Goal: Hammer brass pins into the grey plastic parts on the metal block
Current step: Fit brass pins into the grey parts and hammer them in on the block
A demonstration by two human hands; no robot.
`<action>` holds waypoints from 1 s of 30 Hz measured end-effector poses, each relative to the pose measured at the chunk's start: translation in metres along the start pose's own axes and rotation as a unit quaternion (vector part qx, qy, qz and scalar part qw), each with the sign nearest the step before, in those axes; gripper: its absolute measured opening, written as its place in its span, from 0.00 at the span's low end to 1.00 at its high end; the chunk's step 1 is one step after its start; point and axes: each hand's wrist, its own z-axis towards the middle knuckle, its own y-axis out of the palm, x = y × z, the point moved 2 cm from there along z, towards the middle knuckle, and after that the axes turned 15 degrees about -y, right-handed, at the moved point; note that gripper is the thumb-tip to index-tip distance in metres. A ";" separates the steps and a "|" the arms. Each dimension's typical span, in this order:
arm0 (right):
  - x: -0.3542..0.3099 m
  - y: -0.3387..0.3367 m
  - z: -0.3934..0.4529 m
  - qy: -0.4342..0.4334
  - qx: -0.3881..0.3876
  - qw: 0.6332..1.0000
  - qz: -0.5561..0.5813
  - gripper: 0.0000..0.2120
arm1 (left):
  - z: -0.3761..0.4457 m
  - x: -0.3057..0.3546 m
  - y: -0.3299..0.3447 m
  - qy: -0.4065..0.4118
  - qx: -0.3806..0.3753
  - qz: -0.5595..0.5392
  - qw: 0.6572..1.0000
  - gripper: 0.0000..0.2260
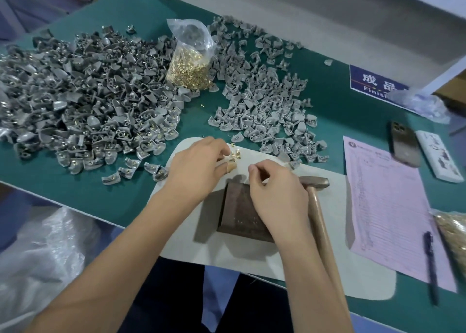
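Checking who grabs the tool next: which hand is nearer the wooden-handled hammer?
Right. The right hand lies over the metal block, just beside the wooden-handled hammer; the left hand is farther off, at the loose brass pins.

The table (327, 110) is teal green, with an off-white mat (252, 257) under a dark brown metal block (239, 214). Grey plastic parts (83, 100) lie in heaps around a clear bag of shiny gold brass pins (189, 73). A pink printed form (388, 206) with fine ruled lines carries a dark blue pen (430, 262), and the sign (373, 83) is blue with white lettering.
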 end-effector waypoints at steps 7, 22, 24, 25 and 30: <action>0.000 0.001 0.001 -0.011 -0.006 1.000 -0.012 0.12 | 0.002 0.009 0.003 -0.002 0.003 0.021 1.000 0.04; 0.003 -0.003 -0.002 -0.024 0.040 0.996 0.072 0.07 | -0.011 0.004 -0.007 0.002 -0.005 0.089 0.996 0.06; 0.003 -0.004 -0.004 -0.026 0.052 0.993 0.106 0.05 | -0.012 0.006 -0.005 0.005 0.008 0.097 0.995 0.07; 0.004 -0.005 -0.005 -0.029 0.062 0.988 0.135 0.04 | -0.013 0.007 -0.005 0.008 0.016 0.066 0.998 0.07; 0.006 -0.012 -0.009 -0.065 0.102 0.957 0.263 0.05 | -0.020 0.027 -0.007 0.013 -0.040 -0.130 0.991 0.06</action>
